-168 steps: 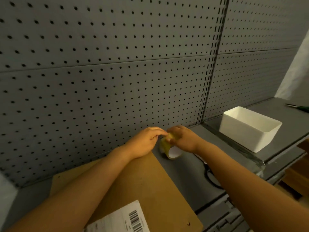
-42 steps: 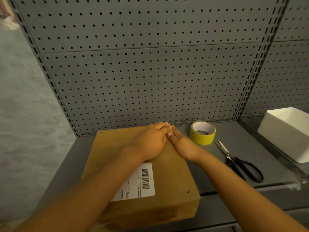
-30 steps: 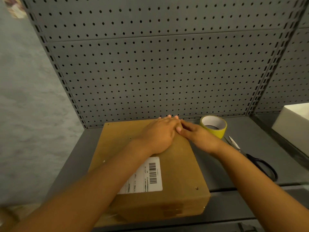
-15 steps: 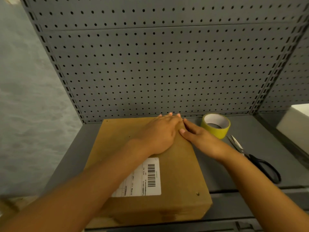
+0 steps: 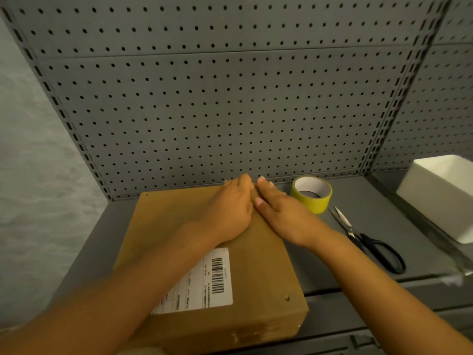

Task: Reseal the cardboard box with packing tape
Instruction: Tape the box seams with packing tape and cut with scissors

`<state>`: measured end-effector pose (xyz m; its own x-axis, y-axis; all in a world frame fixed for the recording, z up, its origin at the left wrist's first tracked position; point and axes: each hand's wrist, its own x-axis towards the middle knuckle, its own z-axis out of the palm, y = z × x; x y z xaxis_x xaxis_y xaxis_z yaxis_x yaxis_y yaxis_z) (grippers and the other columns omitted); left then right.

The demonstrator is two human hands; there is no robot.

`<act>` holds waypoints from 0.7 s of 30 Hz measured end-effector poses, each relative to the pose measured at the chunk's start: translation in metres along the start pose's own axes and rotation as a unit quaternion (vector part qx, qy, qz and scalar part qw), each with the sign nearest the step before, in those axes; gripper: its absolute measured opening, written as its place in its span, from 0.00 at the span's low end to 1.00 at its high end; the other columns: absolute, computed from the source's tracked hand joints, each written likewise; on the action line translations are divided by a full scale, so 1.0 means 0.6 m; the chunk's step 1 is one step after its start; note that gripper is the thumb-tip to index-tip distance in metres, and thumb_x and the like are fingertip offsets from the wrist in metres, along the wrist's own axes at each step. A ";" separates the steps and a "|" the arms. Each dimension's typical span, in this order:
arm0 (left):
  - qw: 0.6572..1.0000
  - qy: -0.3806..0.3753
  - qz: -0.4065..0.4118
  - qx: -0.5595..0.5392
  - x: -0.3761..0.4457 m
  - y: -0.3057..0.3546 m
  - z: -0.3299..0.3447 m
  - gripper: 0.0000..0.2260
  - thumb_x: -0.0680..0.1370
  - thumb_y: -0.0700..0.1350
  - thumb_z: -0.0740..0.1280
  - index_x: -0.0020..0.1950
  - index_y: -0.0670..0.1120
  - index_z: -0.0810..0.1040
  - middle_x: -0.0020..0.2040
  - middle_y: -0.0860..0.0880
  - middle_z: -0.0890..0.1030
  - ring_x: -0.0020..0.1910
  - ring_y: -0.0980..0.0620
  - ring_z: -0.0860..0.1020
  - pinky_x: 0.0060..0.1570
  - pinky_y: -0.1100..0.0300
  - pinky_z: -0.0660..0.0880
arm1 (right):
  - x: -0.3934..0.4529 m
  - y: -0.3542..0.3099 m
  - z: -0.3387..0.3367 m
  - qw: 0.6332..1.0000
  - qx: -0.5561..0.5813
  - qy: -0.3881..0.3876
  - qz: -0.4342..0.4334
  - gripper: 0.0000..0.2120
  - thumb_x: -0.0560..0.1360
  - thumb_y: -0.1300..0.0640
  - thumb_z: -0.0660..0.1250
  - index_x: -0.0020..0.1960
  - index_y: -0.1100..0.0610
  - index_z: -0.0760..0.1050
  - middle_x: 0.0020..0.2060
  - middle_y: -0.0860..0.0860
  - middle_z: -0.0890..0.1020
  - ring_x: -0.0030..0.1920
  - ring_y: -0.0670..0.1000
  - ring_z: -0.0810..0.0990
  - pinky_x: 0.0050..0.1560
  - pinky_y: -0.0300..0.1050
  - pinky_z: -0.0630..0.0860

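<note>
A brown cardboard box (image 5: 258,272) with a white barcode label (image 5: 202,285) lies flat on the grey shelf. My left hand (image 5: 227,211) and my right hand (image 5: 279,213) rest side by side on the box's far top edge, palms down and fingers straight, pressing on the cardboard. A yellow roll of packing tape (image 5: 311,193) stands on the shelf just right of my right hand, apart from it. Any tape under my hands is hidden.
Black-handled scissors (image 5: 371,242) lie on the shelf (image 5: 332,267) right of the box. A white plastic bin (image 5: 440,196) stands at the far right. A grey pegboard wall (image 5: 204,111) rises directly behind the box.
Earlier both hands worked at the tape roll. The roll was then put down, and both hands lay flat on the box top; over the last second they have barely shifted.
</note>
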<state>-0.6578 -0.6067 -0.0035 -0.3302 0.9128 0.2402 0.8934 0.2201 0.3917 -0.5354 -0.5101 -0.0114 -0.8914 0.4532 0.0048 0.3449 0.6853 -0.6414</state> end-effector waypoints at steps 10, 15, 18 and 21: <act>0.997 -0.047 0.038 0.041 -0.009 -0.027 -0.033 0.16 0.82 0.45 0.56 0.70 0.48 0.69 0.71 0.51 0.70 0.69 0.54 0.66 0.65 0.66 0.58 | 0.013 0.002 -0.010 0.997 -0.023 -0.069 -0.008 0.27 0.83 0.45 0.48 0.78 0.47 0.43 0.77 0.41 0.43 0.77 0.42 0.45 0.77 0.47 0.45; 0.995 -0.067 0.050 0.052 0.006 -0.006 -0.026 0.22 0.83 0.49 0.52 0.78 0.50 0.56 0.78 0.54 0.57 0.76 0.56 0.53 0.74 0.60 0.51 | 0.009 0.005 -0.001 0.991 0.122 -0.036 0.044 0.33 0.81 0.42 0.52 0.78 0.47 0.37 0.77 0.45 0.52 0.75 0.46 0.56 0.73 0.42 0.58; 0.987 -0.127 0.062 0.081 0.013 0.004 -0.018 0.22 0.84 0.47 0.47 0.79 0.50 0.51 0.79 0.54 0.52 0.77 0.58 0.48 0.74 0.60 0.42 | 0.008 0.004 0.011 0.986 0.157 -0.030 0.038 0.31 0.81 0.42 0.50 0.78 0.47 0.39 0.77 0.42 0.50 0.75 0.43 0.54 0.70 0.36 0.56; 0.984 -0.128 0.070 0.104 0.019 0.008 -0.021 0.22 0.84 0.45 0.47 0.79 0.49 0.48 0.79 0.53 0.49 0.77 0.58 0.45 0.73 0.61 0.39 | 0.016 0.007 0.008 0.985 0.168 -0.025 0.036 0.31 0.81 0.43 0.51 0.78 0.47 0.40 0.76 0.42 0.53 0.73 0.42 0.58 0.65 0.34 0.59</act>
<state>-0.6609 -0.5995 0.0123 -0.1362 0.9900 0.0365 0.9762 0.1279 0.1751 -0.5437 -0.5056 -0.0179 -0.8845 0.4591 -0.0830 0.2988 0.4208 -0.8565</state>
